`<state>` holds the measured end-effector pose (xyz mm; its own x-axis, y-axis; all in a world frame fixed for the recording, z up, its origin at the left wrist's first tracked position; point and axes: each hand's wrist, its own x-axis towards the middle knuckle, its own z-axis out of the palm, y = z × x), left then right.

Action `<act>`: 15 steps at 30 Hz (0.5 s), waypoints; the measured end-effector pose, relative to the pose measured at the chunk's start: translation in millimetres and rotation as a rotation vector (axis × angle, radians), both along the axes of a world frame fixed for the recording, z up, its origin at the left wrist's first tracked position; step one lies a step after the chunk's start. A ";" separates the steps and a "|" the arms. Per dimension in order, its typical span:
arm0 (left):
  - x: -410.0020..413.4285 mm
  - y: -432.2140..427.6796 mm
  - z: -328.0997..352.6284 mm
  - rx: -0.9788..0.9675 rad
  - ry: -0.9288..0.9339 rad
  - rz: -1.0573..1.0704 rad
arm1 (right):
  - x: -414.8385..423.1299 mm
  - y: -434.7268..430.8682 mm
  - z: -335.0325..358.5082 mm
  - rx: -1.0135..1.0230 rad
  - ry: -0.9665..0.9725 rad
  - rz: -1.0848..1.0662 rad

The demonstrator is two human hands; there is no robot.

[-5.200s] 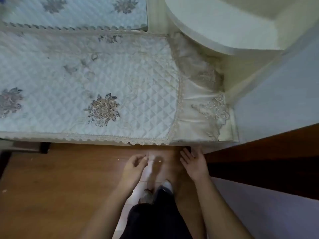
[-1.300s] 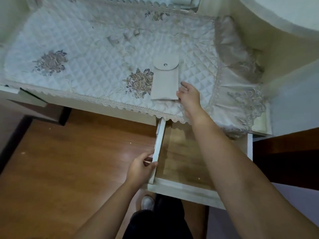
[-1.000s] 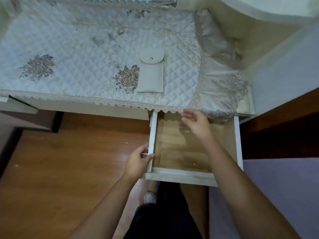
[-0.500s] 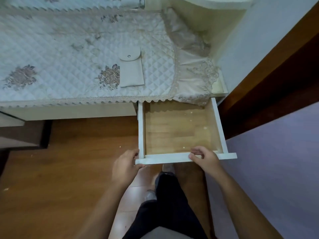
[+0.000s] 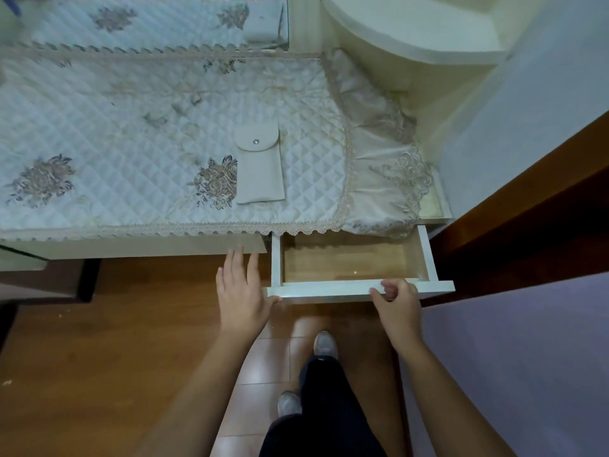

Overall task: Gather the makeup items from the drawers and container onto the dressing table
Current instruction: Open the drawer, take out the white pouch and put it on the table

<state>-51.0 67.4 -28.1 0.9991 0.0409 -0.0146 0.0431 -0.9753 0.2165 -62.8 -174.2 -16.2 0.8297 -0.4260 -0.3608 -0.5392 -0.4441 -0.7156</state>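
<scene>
A pale grey snap-button pouch lies on the quilted cloth of the dressing table, beside an embroidered flower. Below the table's right end a white drawer stands pulled out, and its wooden bottom shows nothing in it. My right hand grips the drawer's front panel near its right end. My left hand is flat with fingers spread, its thumb side touching the drawer's left front corner, fingertips near the table's front edge.
A mirror at the back reflects the cloth. A rounded cream shelf rises at the back right, next to a pale wall and dark wood trim. Wood floor and my legs and shoes lie below.
The pouch came out of the opened drawer onto the table. In the last half second the drawer has slid partway in, and my left hand has let go and opened beside it.
</scene>
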 end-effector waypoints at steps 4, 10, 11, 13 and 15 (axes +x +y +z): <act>39.3 -1.1 2.8 0.019 0.005 -0.009 | 16.8 8.8 -5.5 0.525 0.107 -0.250; 74.9 2.7 -3.4 0.043 0.010 -0.015 | 63.8 24.1 -8.1 0.852 0.046 -0.407; 79.1 2.0 -3.2 0.043 0.006 -0.002 | 70.6 25.8 -8.4 0.877 0.034 -0.428; 86.7 -1.0 -1.9 0.045 -0.006 0.045 | 82.8 26.9 -7.6 0.911 0.021 -0.437; 93.1 -4.3 0.2 0.034 -0.012 0.100 | 93.3 27.2 -6.1 0.927 0.011 -0.414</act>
<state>42.0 63.1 -27.9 0.9901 0.1405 0.0006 0.1380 -0.9731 0.1843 30.5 -147.0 -22.3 0.6754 -0.2273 -0.7016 -0.5332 0.5067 -0.6775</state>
